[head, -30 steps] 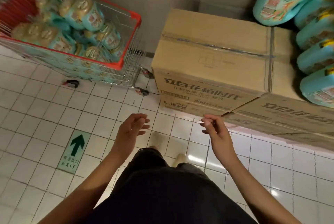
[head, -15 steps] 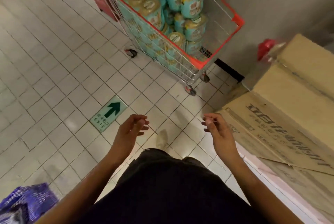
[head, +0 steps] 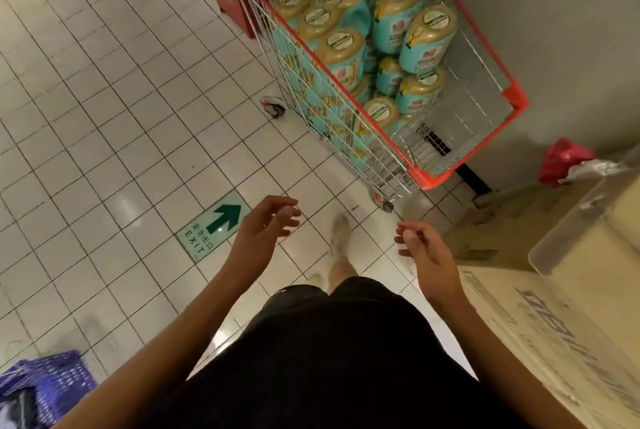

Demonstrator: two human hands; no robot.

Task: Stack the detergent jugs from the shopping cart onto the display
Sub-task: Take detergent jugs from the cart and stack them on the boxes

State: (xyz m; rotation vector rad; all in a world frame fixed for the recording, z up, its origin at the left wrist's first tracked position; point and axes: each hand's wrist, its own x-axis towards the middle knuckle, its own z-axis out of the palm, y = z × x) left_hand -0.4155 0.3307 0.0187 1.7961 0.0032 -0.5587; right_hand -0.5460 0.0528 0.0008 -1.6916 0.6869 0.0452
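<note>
Both your left hand (head: 265, 226) and right hand (head: 424, 250) hang empty, fingers loosely curled, ready for the detergent jugs (head: 427, 35) in the far shopping cart (head: 464, 165).

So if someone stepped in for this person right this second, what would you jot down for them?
Hands: the left hand and right hand are both empty, fingers loosely curled, held out in front.
Things: many detergent jugs are piled in the shopping cart, just ahead by the wall. The cardboard boxes are at the right; the display stack itself is out of view.
Done: cannot tell from here how many are stacked.
Left: step to the cart, take a jug, carry it to the display, repeat.
</note>
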